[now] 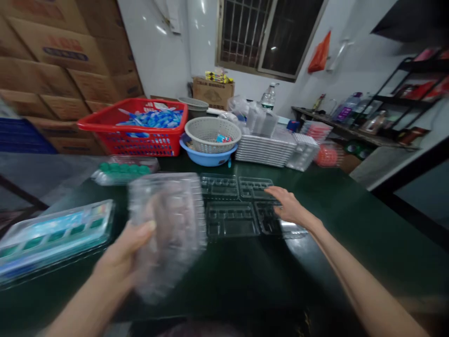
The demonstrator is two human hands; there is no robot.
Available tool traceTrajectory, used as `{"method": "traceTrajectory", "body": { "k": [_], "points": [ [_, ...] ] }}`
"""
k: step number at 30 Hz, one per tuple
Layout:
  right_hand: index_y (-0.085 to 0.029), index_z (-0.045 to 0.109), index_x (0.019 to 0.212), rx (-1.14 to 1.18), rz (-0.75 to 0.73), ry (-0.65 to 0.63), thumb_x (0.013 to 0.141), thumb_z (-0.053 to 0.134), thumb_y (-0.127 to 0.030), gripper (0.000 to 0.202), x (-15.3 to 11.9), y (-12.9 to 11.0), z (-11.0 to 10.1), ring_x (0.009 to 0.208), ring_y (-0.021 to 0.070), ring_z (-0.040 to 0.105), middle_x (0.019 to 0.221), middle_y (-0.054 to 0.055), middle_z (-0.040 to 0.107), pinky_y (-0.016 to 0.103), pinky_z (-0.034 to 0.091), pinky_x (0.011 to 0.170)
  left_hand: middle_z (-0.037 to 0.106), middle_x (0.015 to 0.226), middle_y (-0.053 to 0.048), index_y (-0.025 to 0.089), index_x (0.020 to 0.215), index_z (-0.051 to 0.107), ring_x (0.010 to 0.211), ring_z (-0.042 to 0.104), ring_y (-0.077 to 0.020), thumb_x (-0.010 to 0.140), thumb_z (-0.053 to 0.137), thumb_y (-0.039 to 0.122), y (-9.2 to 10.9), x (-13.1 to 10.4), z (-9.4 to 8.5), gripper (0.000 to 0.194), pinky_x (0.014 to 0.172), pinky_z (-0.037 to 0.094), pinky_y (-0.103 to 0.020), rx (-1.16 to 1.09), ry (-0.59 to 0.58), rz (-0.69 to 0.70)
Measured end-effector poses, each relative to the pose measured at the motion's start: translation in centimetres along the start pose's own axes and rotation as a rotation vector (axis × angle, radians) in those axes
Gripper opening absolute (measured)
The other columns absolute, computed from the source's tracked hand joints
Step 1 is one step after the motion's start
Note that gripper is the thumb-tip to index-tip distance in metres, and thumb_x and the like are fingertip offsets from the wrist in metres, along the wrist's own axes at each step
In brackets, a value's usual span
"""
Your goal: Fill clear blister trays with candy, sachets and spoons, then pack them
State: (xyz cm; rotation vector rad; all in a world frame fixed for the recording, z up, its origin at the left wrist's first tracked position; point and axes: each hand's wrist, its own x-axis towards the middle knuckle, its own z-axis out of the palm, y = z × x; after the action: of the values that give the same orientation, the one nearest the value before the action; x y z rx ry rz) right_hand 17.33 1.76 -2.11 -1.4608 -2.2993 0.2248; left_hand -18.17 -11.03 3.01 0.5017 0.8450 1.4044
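Observation:
My left hand (122,257) is closed round a thick stack of clear plastic trays (171,224), tilted up above the table and smeared by motion. On the dark green table, several clear compartment trays (231,220) lie flat in two rows. My right hand (289,203) is over the right-hand trays, fingers stretched out and holding nothing visible. Whether its fingertips touch the far right tray (254,187) I cannot tell. That hand partly hides the near right tray (266,217).
To the left are filled packs with green pieces (56,234) and a box of green rounds (122,169). Along the back stand a red basket of blue items (140,135), a grey colander (210,133) in a blue basin (208,158), and stacked trays (264,149).

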Motion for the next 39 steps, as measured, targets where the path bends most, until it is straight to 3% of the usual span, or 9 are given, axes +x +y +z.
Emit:
{"method": "traceTrajectory", "body": {
  "k": [3, 9, 17, 23, 26, 28, 31, 34, 39],
  "points": [
    [-0.020, 0.059, 0.106, 0.350, 0.035, 0.157, 0.079, 0.052, -0.024, 0.029, -0.8, -7.1, -1.9, 0.086, 0.0186, 0.059, 0.092, 0.006, 0.064, 0.035, 0.046, 0.079, 0.067, 0.068, 0.000, 0.019, 0.122, 0.046, 0.055, 0.064, -0.0195, 0.056, 0.078, 0.026, -1.1, 1.0, 1.9, 0.074, 0.052, 0.054, -0.028, 0.056, 0.030, -0.089],
    [-0.017, 0.063, 0.074, 1.022, 0.038, -0.252, 0.071, 0.067, -0.038, 0.021, -2.8, -19.7, -2.9, 0.046, 0.0076, 0.049, 0.056, -0.003, 0.055, 0.020, 0.039, 0.044, 0.065, 0.072, -0.004, 0.016, 0.122, 0.043, 0.055, 0.063, -0.0199, 0.064, 0.072, 0.042, -4.0, 0.3, 5.2, 0.069, 0.051, 0.052, -0.029, 0.177, -0.164, -0.031],
    [-0.016, 0.055, 0.069, 1.157, 0.152, -0.462, 0.077, 0.058, -0.036, 0.021, -2.7, -18.2, -2.0, 0.044, 0.0089, 0.052, 0.057, -0.002, 0.057, 0.017, 0.032, 0.037, 0.060, 0.055, -0.003, 0.012, 0.127, 0.031, 0.048, 0.061, -0.0252, 0.076, 0.059, 0.043, -4.1, -0.1, 5.5, 0.066, 0.049, 0.049, -0.036, 0.333, -0.419, -0.031],
    [-0.019, 0.054, 0.069, 0.691, -0.049, -0.061, 0.077, 0.049, -0.014, 0.010, -4.4, -19.4, -2.2, 0.054, 0.0070, 0.047, 0.061, -0.004, 0.053, 0.020, 0.033, 0.049, 0.063, 0.092, -0.004, 0.020, 0.128, 0.042, 0.079, 0.060, -0.0209, 0.049, 0.082, 0.023, -3.6, 0.0, 6.8, 0.089, 0.061, 0.045, -0.023, 0.664, -0.104, 0.391],
    [-0.019, 0.050, 0.069, 0.692, -0.118, -0.035, 0.077, 0.049, -0.011, 0.011, -5.2, -19.9, -2.6, 0.051, 0.0053, 0.040, 0.059, -0.006, 0.047, 0.019, 0.030, 0.048, 0.063, 0.077, -0.002, 0.017, 0.120, 0.050, 0.066, 0.057, -0.0177, 0.052, 0.080, 0.027, -3.5, 0.5, 6.6, 0.076, 0.054, 0.043, -0.022, 0.590, -0.325, 0.243],
    [-0.019, 0.048, 0.066, 0.765, -0.091, -0.050, 0.076, 0.050, -0.012, 0.013, -5.7, -19.3, -3.3, 0.049, 0.0051, 0.037, 0.055, -0.006, 0.043, 0.018, 0.030, 0.046, 0.061, 0.067, -0.002, 0.014, 0.113, 0.054, 0.058, 0.056, -0.0162, 0.055, 0.078, 0.028, -3.3, 1.0, 6.2, 0.064, 0.050, 0.043, -0.022, 0.506, -0.395, 0.119],
    [-0.019, 0.049, 0.065, 0.906, 0.029, 0.041, 0.079, 0.054, -0.019, 0.015, -6.3, -16.1, -4.9, 0.049, 0.0062, 0.039, 0.055, -0.005, 0.044, 0.019, 0.031, 0.046, 0.064, 0.069, 0.000, 0.020, 0.116, 0.051, 0.056, 0.059, -0.0175, 0.060, 0.074, 0.027, -2.4, 1.8, 5.2, 0.061, 0.051, 0.048, -0.025, 0.341, -0.170, 0.015],
    [-0.021, 0.050, 0.075, 1.115, 0.141, 0.239, 0.084, 0.052, -0.029, 0.013, -5.9, -10.4, -6.0, 0.048, 0.0070, 0.044, 0.063, -0.004, 0.050, 0.020, 0.034, 0.046, 0.068, 0.081, 0.002, 0.031, 0.126, 0.044, 0.063, 0.064, -0.0201, 0.068, 0.066, 0.028, -1.1, 2.3, 3.9, 0.062, 0.054, 0.053, -0.028, 0.188, 0.011, -0.040],
    [-0.021, 0.047, 0.075, 1.269, 0.448, 0.472, 0.074, 0.064, -0.039, 0.025, -3.0, 0.9, -4.4, 0.051, 0.0069, 0.048, 0.081, -0.002, 0.056, 0.019, 0.037, 0.042, 0.071, 0.084, 0.002, 0.033, 0.135, 0.032, 0.063, 0.067, -0.0217, 0.070, 0.062, 0.030, -0.6, 2.0, 3.4, 0.072, 0.053, 0.055, -0.028, 0.116, 0.051, -0.173]
  ]
}}
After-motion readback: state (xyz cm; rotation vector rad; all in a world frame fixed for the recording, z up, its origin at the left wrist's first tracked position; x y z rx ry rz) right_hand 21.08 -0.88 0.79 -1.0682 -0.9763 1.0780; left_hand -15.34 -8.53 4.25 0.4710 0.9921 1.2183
